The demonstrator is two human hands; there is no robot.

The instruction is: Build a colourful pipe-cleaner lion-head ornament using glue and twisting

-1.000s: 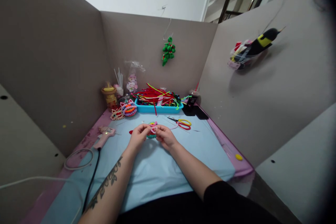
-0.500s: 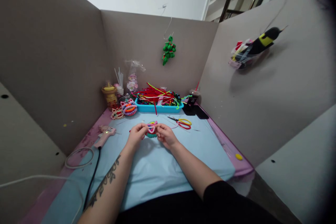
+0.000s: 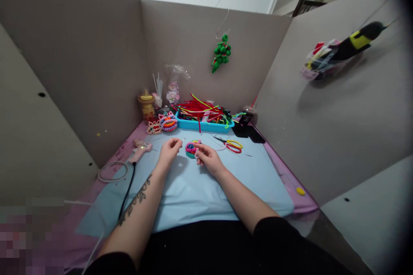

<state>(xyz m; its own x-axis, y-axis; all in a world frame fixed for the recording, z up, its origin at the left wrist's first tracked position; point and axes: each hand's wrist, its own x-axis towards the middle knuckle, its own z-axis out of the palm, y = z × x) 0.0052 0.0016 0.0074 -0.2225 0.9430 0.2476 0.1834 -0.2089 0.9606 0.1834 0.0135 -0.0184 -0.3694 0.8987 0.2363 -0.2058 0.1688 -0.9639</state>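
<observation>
A small colourful pipe-cleaner piece (image 3: 190, 149), pink, blue and teal, lies on the blue cloth (image 3: 193, 193) between my hands. My right hand (image 3: 209, 159) is closed at its right edge, pinching a pale pink pipe cleaner (image 3: 197, 153), partly hidden by the fingers. To the left of the piece and apart from it, my left hand (image 3: 170, 152) has its thumb and fingertips pressed together. Whatever they hold, if anything, is too small to make out. Scissors (image 3: 234, 146) with yellow and red handles lie beyond my right hand.
A blue tray (image 3: 206, 126) heaped with pipe cleaners stands at the back, beside finished pipe-cleaner faces (image 3: 168, 122). On the left lies a pink glue gun (image 3: 141, 151) with its cable. Cups stand at both back corners: a brown one (image 3: 147, 107) and a dark one (image 3: 248, 116). Partitions surround the table.
My hands have moved apart; both were holding the pale pipe cleaner over the colourful piece, and now only the right has it. The whole view has shifted too.
</observation>
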